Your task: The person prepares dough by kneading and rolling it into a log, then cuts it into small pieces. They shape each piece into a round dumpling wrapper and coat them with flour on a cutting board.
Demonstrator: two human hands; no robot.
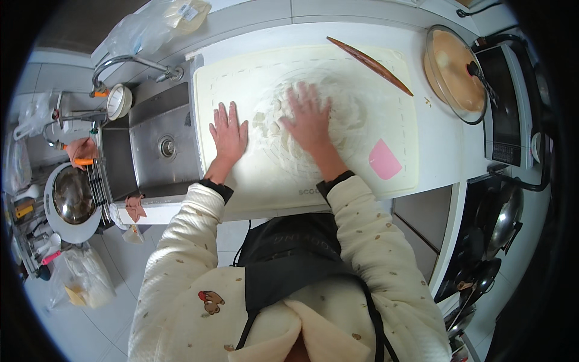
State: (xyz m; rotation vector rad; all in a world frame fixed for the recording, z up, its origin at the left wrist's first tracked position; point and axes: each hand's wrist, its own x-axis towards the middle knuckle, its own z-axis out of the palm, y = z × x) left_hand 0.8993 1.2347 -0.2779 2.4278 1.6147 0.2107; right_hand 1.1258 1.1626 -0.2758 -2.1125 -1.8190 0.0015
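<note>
My right hand (311, 119) lies with its fingers spread on a patch of white flour (347, 114), where a few small dough lumps show next to the fingers. Flat on the left side of the pale pastry mat (241, 187) rests my left hand (229, 134), fingers stretched out and holding nothing. A dark brown tapered rolling pin (371, 65) lies slantwise at the mat's far right. To the right of my right hand is a pink dough scraper (385, 160). Whatever is beneath my right palm is hidden.
Left of the mat is a steel sink (163, 148) with a curved faucet (132, 58). At the far right stand a large glass bowl (455, 75) of tan contents with a black utensil in it, and a microwave (503, 96). A plastic bag (151, 30) sits behind the sink.
</note>
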